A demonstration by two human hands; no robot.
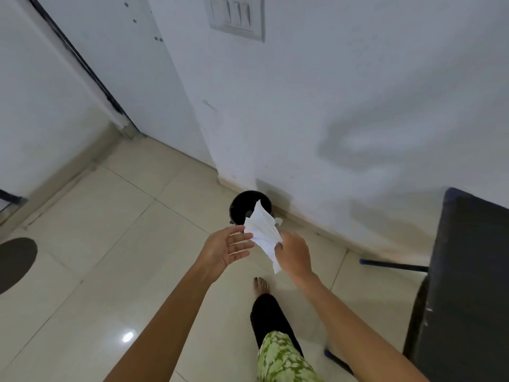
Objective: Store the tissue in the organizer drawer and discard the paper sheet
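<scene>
A crumpled white paper sheet (263,234) is pinched in my right hand (293,256), held in the air in front of me. My left hand (227,248) is spread flat beside the sheet, its fingertips touching or nearly touching the paper's left edge. Just beyond the sheet, a small round black bin (242,202) stands on the floor against the white wall; the paper hides its near rim. No tissue or organizer drawer is in view.
Pale floor tiles (115,244) stretch to the left. A dark table (468,285) with blue legs stands at the right. A dark round shape (15,261) lies at the left edge. My bare foot (261,285) is under the hands. A doorway is at the back left.
</scene>
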